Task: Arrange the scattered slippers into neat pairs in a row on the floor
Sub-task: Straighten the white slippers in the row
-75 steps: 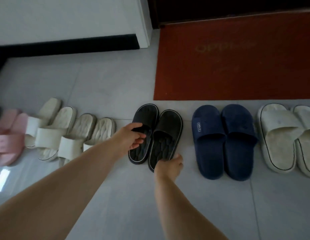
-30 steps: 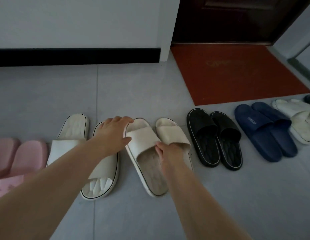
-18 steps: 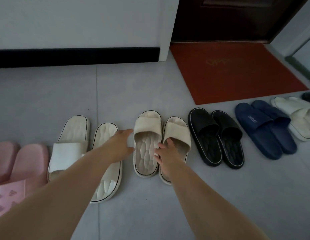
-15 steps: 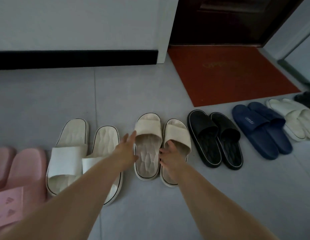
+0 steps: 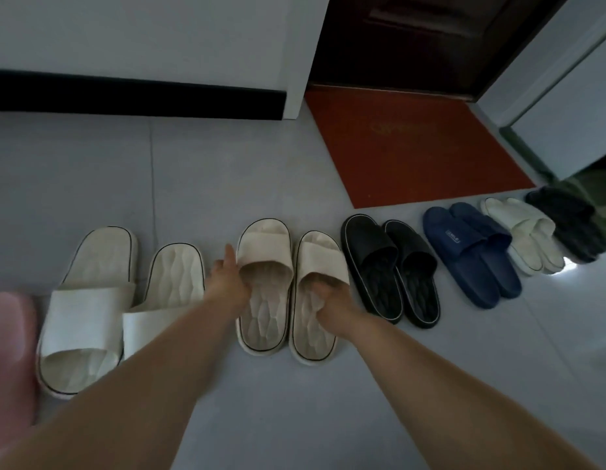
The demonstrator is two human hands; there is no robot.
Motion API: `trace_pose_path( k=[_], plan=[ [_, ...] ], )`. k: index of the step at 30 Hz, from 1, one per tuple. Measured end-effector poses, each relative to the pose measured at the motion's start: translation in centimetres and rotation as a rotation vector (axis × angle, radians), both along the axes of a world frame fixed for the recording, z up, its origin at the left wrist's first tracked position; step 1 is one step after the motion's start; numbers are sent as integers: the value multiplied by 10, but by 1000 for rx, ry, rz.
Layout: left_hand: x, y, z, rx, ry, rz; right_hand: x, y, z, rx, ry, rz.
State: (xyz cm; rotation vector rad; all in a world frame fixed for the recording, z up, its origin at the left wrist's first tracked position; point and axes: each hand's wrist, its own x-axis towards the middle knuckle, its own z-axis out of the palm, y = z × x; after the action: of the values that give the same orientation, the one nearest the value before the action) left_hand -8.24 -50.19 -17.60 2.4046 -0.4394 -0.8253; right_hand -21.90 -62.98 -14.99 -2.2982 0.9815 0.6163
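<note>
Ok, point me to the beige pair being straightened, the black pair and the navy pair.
beige pair (image 5: 266, 247): head view, strap of its left slipper.
black pair (image 5: 369, 237): head view, strap of its left slipper.
navy pair (image 5: 452, 234): head view, labelled strap.

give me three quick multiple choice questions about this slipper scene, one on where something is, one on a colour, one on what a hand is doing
1. Where does the black pair lie?
A. between the beige pair and the navy pair
B. on the red doormat
C. left of the pink slipper

2. What colour is the pair right of the black pair?
A. pink
B. navy blue
C. yellow

3. What is the right hand doing?
A. lifting a slipper into the air
B. resting on the doormat
C. fingers tucked under the strap of the right beige slipper

Answers:
1 A: the black pair sits on the floor between the beige pair and the navy pair, off the red doormat.
2 B: that pair is dark blue.
3 C: the right hand reaches into the right beige slipper, which lies flat on the floor; the left hand is against the other one.
</note>
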Motion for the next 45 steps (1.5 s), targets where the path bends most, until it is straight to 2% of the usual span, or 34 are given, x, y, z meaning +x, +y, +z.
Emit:
trace_pose_path(
  k=[2,4,7,9,11,14,17,22,28,31,36,39,41,42,43,45],
  plan=[
    [4,-3,1,55,-10,-45,4,-16,0,-135,145,61],
    [6,-7,2,124,-56,-89,11,-34,12,-292,246,215],
    [1,-10,0,146,-56,-41,13,-64,27,-420,165,504],
    [-6,-16,-1,113,-38,8,12,-86,28,-460,41,587],
    [-11,-26,-1,141,-31,32,12,-108,22,-439,-29,472],
    [-17,-35,4,224,-34,48,16,-120,12,-251,-4,276],
    [-28,-38,12,283,9,23,16,-108,2,-142,-82,323],
    [-38,-32,17,256,19,164,12,-96,-8,-43,-211,312],
    [-28,-19,9,266,-44,124,7,-88,-23,-111,-288,310],
    [-26,-15,12,248,-48,26,3,-84,-16,-145,-205,333],
    [-19,-7,29,315,-10,-217,6,-81,17,-135,111,505],
    [7,21,51,297,-7,-368,19,-70,48,-326,353,689],
    [38,54,64,236,-48,-374,34,-44,67,-410,338,757],
    [53,73,67,210,-60,-350,43,-25,72,-387,277,761],
    [68,93,69,220,-73,-342,53,-2,73,-319,206,750],
    [89,129,68,355,-87,-412,71,51,64,-116,71,683]
  ],
)
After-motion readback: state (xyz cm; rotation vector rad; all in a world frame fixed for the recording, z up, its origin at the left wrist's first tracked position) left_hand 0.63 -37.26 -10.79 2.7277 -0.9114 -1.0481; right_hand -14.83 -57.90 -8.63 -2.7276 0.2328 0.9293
